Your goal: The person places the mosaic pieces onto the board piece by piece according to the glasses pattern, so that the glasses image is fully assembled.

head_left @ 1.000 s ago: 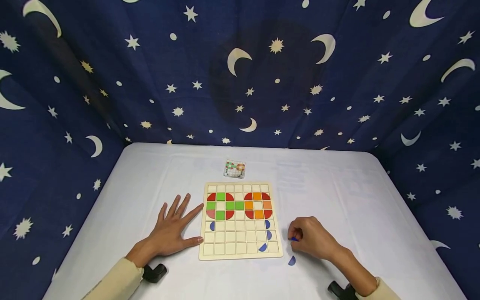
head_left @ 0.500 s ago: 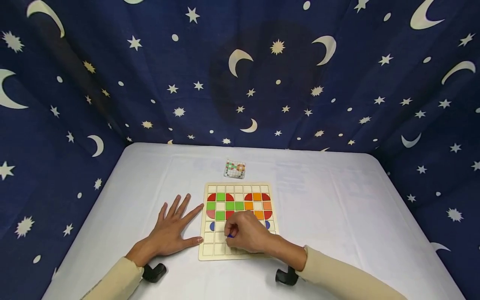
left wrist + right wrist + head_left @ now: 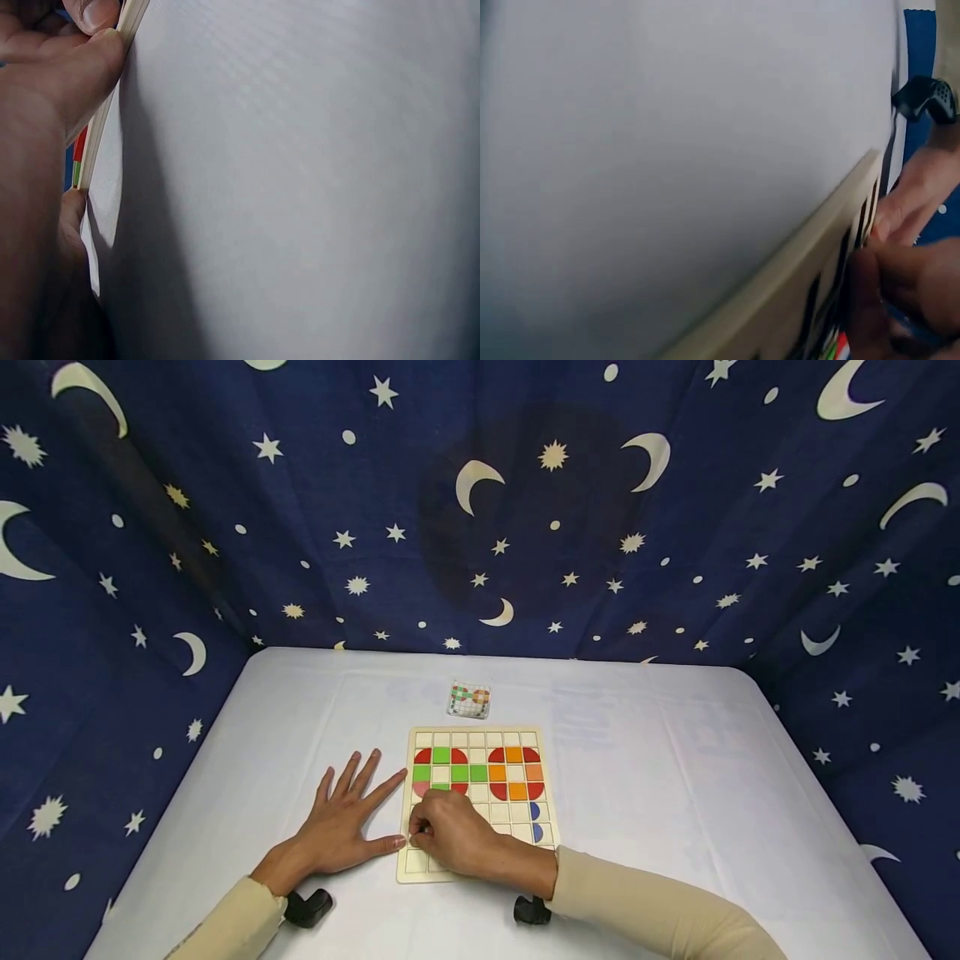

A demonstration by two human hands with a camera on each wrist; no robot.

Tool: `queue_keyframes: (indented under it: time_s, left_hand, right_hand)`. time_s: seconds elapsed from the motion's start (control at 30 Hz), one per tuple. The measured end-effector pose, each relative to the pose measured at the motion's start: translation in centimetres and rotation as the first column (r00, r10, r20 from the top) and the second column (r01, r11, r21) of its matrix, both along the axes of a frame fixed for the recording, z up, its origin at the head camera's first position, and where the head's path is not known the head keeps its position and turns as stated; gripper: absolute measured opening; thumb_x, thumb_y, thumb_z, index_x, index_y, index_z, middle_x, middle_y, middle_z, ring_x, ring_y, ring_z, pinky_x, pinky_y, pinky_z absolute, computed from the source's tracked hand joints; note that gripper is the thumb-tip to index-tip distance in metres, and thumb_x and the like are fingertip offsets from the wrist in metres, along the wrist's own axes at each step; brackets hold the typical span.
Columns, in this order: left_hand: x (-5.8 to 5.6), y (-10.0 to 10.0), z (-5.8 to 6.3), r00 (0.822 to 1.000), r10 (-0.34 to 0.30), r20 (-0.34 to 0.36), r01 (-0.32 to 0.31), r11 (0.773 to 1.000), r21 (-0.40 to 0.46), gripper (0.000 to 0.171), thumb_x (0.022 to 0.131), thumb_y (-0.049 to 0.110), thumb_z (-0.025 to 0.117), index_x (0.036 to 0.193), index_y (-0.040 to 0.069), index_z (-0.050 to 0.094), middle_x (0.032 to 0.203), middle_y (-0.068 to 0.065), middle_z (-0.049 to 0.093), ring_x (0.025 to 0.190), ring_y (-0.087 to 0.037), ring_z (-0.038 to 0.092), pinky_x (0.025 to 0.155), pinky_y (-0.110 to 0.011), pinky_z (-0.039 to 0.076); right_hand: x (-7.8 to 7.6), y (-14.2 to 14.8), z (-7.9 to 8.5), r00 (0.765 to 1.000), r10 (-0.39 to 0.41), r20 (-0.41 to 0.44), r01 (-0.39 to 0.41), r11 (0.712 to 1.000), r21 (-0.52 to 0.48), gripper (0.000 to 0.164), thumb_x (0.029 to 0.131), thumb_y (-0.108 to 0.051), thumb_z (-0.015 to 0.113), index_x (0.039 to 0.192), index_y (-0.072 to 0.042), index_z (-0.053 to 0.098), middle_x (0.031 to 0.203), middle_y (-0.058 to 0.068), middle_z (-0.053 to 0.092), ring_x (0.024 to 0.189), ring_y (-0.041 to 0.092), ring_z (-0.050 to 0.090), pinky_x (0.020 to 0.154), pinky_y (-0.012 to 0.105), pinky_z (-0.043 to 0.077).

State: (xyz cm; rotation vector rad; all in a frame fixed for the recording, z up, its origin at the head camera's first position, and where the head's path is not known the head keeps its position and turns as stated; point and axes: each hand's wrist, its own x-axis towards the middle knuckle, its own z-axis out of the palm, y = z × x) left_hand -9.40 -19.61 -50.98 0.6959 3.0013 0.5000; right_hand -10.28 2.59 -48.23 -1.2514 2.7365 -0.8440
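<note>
A cream grid board (image 3: 500, 812) lies on the white table. My left hand (image 3: 337, 827) is spread flat at its left edge, index fingertip and thumb tip right at the rim. Over the board's lower left cells, my right hand (image 3: 457, 835) pinches a small blue half-circle tile; in the head view the fingers hide it, while a dark blue edge shows among them in the right wrist view. Blue half-circle tiles (image 3: 535, 811) sit in the right column. Red quarter-circle tiles (image 3: 498, 791) with green square tiles (image 3: 478, 772) and orange square tiles (image 3: 513, 755) form two round shapes above.
A small pattern card (image 3: 469, 700) with a similar coloured design lies behind the board. Black wrist-camera mounts (image 3: 309, 908) sit under both wrists. The right sleeve (image 3: 637, 893) crosses the front right of the table and covers the board's lower right corner. A starry dark-blue curtain (image 3: 420, 560) surrounds the table.
My right hand has travelled left with the blue half-circle tile, from the table right of the board, across it, to its left columns. My left hand has stayed in place.
</note>
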Motion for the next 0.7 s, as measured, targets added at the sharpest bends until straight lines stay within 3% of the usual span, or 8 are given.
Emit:
queue_keyframes:
  time_s: [0.1,0.2,0.43,0.57,0.7]
  left_hand:
    - [0.0,0.0,0.0,1.000,0.002,-0.004,-0.002,1.000,-0.012,0.091,0.080,0.079,0.053,0.155,0.031,0.033,0.162,-0.018,0.014,0.146,-0.043,0.006,0.108,-0.068,0.003]
    - [0.0,0.1,0.0,1.000,0.005,-0.007,-0.005,1.000,-0.019,0.091,0.080,0.079,0.054,0.155,0.031,0.033,0.162,-0.018,0.014,0.146,-0.043,0.006,0.108,-0.068,0.004]
    - [0.0,0.2,0.0,1.000,0.002,0.003,-0.002,1.000,-0.007,0.090,0.081,0.077,0.055,0.155,0.030,0.033,0.162,-0.018,0.014,0.146,-0.043,0.005,0.108,-0.068,0.003]
    - [0.0,0.2,0.0,1.000,-0.003,0.002,0.003,1.000,-0.006,0.090,0.081,0.077,0.055,0.155,0.029,0.033,0.161,-0.018,0.014,0.146,-0.044,0.005,0.108,-0.068,0.003]
    - [0.0,0.2,0.1,1.000,0.000,-0.005,0.000,1.000,-0.006,0.090,0.081,0.077,0.054,0.154,0.030,0.034,0.161,-0.019,0.015,0.146,-0.044,0.006,0.107,-0.069,0.004]
  right_hand:
    - [-0.2,0.4,0.3,0.999,0.041,-0.010,-0.040,0.997,0.064,0.004,0.083,-0.012,0.080,0.082,-0.014,0.077,0.077,-0.011,0.065,0.071,-0.006,0.051,0.061,0.006,0.039]
    - [-0.5,0.8,0.7,0.997,0.081,-0.002,-0.080,0.991,0.108,0.006,0.084,-0.019,0.080,0.083,-0.013,0.078,0.076,-0.012,0.067,0.068,-0.008,0.052,0.060,0.006,0.040]
    - [-1.1,1.8,0.6,0.979,0.203,0.036,-0.204,0.978,0.034,0.007,0.085,-0.014,0.079,0.090,-0.009,0.079,0.080,-0.009,0.069,0.069,-0.008,0.052,0.063,0.006,0.042]
    - [-1.2,1.7,0.3,0.978,0.206,0.016,-0.206,0.978,0.013,0.006,0.086,-0.015,0.078,0.089,-0.010,0.079,0.081,-0.009,0.071,0.071,-0.010,0.054,0.064,0.005,0.042]
    - [-1.4,1.4,0.5,0.979,0.195,0.051,-0.197,0.980,0.039,0.003,0.087,-0.014,0.078,0.086,-0.011,0.079,0.080,-0.010,0.071,0.069,-0.012,0.052,0.063,0.005,0.042]
